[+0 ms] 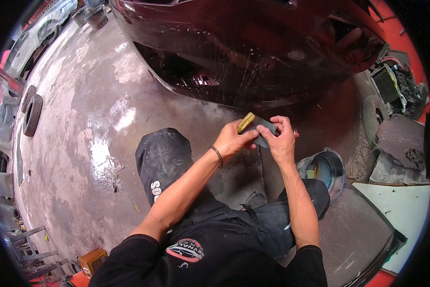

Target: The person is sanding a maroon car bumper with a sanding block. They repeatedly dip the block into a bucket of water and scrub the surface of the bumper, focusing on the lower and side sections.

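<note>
In front of my knees, both my hands are raised close together beneath a dark red car bumper [253, 52]. My left hand [231, 139] is closed round a small yellow-gold piece [246, 122] whose kind I cannot make out; its thumb touches a dark grey sheet [263, 125] that looks like sandpaper. My right hand [281, 141] pinches the same sheet between thumb and fingers. A small reddish thing [296, 133] shows beside its fingers, too small to name. The bumper's surface has pale marks and drips on it.
Beside my right knee stands a bucket [340, 167] with greyish liquid and something yellow inside. Dark and white panels [396, 205] lie to the right, near loose car parts [392, 81]. Tyres [33, 115] stand at the left. The concrete floor [81, 158] has wet patches.
</note>
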Action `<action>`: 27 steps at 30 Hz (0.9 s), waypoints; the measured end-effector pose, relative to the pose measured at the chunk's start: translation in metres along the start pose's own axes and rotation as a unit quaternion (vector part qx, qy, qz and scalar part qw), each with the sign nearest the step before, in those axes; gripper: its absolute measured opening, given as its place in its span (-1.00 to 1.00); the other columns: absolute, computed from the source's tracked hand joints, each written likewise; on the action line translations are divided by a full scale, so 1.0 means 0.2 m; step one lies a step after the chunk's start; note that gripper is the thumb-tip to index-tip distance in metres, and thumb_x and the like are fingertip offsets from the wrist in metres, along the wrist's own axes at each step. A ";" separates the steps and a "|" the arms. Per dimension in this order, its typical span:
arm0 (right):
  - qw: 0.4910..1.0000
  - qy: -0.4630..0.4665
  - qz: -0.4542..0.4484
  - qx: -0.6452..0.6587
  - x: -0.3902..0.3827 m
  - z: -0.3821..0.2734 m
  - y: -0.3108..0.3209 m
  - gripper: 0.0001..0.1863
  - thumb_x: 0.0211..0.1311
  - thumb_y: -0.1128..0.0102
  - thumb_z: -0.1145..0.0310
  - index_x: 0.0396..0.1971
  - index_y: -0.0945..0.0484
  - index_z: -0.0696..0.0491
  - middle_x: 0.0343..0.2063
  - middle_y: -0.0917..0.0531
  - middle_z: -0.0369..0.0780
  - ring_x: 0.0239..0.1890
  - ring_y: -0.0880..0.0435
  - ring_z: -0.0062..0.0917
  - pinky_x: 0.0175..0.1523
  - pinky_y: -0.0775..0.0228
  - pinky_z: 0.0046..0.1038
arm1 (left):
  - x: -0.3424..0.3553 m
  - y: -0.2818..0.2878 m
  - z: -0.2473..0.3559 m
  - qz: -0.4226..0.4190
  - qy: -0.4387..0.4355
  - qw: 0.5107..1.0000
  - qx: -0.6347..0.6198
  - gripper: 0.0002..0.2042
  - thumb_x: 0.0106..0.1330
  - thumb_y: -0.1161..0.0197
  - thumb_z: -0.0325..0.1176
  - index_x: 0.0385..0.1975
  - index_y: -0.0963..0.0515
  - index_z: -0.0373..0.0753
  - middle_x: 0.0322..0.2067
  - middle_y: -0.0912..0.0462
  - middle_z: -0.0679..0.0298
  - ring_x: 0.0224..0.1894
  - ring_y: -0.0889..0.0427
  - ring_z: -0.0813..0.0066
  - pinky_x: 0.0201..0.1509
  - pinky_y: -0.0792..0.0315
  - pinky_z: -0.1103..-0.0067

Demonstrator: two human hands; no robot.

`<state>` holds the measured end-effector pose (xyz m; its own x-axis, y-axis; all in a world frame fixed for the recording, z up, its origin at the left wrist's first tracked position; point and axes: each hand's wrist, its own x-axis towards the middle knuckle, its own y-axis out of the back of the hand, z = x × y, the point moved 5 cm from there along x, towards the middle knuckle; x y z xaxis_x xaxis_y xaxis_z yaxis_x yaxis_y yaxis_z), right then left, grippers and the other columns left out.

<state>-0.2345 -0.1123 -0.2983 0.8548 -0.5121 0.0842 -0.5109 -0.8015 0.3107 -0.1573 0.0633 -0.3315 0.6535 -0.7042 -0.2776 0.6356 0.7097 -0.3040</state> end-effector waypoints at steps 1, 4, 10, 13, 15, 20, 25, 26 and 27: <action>1.000 -0.007 0.005 0.006 0.00 -0.03 0.02 -0.52 0.25 -0.72 0.22 -0.04 -0.63 0.15 -0.35 -0.77 -0.27 -0.32 -0.66 -0.70 -0.18 -0.53 -0.51 | 0.01 0.01 0.01 0.023 -0.013 1.000 -0.015 -0.64 0.59 -0.43 -0.23 0.15 -0.64 -0.39 -0.10 -0.80 0.24 -0.19 -0.84 0.47 -0.03 -0.75 0.50; 0.999 -0.006 -0.031 -0.010 0.02 -0.09 0.08 -0.59 0.29 -0.70 0.18 -0.14 -0.67 0.13 -0.38 -0.74 -0.34 -0.34 -0.63 -0.74 -0.26 -0.46 -0.56 | 0.03 0.00 0.01 -0.029 -0.039 0.995 -0.084 -0.69 0.63 -0.36 -0.26 0.16 -0.65 -0.38 -0.10 -0.81 0.23 -0.19 -0.85 0.48 -0.03 -0.75 0.51; 0.954 -0.014 -0.300 -0.020 0.01 -0.15 0.25 -0.26 0.27 -0.65 0.15 0.39 -0.58 0.12 0.19 -0.75 -0.14 0.24 -0.71 -0.40 0.39 -0.49 -0.34 | 0.06 -0.13 0.05 -0.121 -0.107 0.972 0.168 -0.78 0.65 -0.31 -0.37 0.09 -0.75 -0.33 -0.15 -0.81 0.42 -0.15 -0.69 0.72 -0.02 -0.66 0.56; 0.946 -0.036 -0.301 -0.118 -0.03 -0.19 0.36 -0.44 0.48 -0.45 0.24 0.39 -0.63 0.11 0.20 -0.80 -0.20 0.26 -0.72 -0.44 0.42 -0.46 -0.36 | 0.04 -0.36 0.22 -0.101 -0.217 0.929 0.283 -0.74 0.55 -0.38 -0.39 0.16 -0.75 -0.25 -0.25 -0.85 0.25 -0.21 -0.71 0.69 -0.11 -0.64 0.49; 0.961 -0.019 -0.244 -0.130 -0.04 -0.20 0.44 -0.54 0.52 -0.34 0.33 0.35 -0.67 0.11 0.14 -0.84 -0.17 0.20 -0.76 -0.48 0.37 -0.51 -0.39 | 0.10 -0.42 0.20 -0.113 -0.146 0.947 0.263 -0.73 0.51 -0.40 -0.36 0.14 -0.77 -0.21 -0.22 -0.86 0.08 -0.22 -0.81 0.50 -0.08 -0.66 0.44; 0.963 0.069 0.020 -0.258 -0.10 0.08 1.12 -0.53 0.38 -0.15 0.57 0.24 -0.75 0.07 0.08 -0.83 0.02 0.11 -0.84 -0.19 0.27 -0.61 -0.24 | 0.01 -0.48 0.40 0.016 -0.376 0.795 0.476 -0.63 0.43 -0.48 -0.22 0.16 -0.74 -0.21 0.01 -0.83 0.05 0.09 -0.78 -0.03 0.23 -0.63 0.20; 0.846 -0.141 0.029 -0.513 -0.42 1.00 1.58 -0.59 0.31 -0.18 0.51 0.06 -0.85 -0.03 -0.06 -0.82 0.11 0.07 -0.81 0.03 0.24 -0.62 -0.07 | -0.27 -0.16 1.07 0.192 -0.550 0.592 0.557 -0.60 0.31 -0.54 -0.43 0.16 -0.72 -0.17 0.18 -0.75 0.09 0.32 -0.66 -0.03 0.45 -0.51 0.12; 0.847 -0.166 -0.002 -0.505 -0.48 1.18 1.52 -0.61 0.31 -0.20 0.48 0.06 -0.85 -0.04 -0.06 -0.82 0.12 0.07 -0.81 0.04 0.23 -0.62 -0.05 | -0.32 -0.08 1.20 0.227 -0.562 0.541 0.583 -0.60 0.35 -0.50 -0.45 0.19 -0.70 -0.18 0.21 -0.74 0.09 0.35 -0.65 -0.04 0.48 -0.49 0.15; 0.846 -0.191 -0.032 -0.497 -0.54 1.36 1.45 -0.62 0.31 -0.23 0.45 0.06 -0.85 -0.05 -0.06 -0.82 0.12 0.07 -0.81 0.06 0.23 -0.62 -0.04 | -0.33 0.01 1.32 0.248 -0.567 0.505 0.602 -0.64 0.42 -0.44 -0.46 0.21 -0.69 -0.20 0.22 -0.74 0.07 0.36 -0.65 -0.04 0.48 -0.48 0.17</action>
<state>-0.5001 -0.3740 -0.4747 0.6889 -0.6922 -0.2153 0.0268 -0.2724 0.9618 -0.0912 0.1178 -0.0735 0.2363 -0.4526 0.8598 -0.3791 0.7718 0.5105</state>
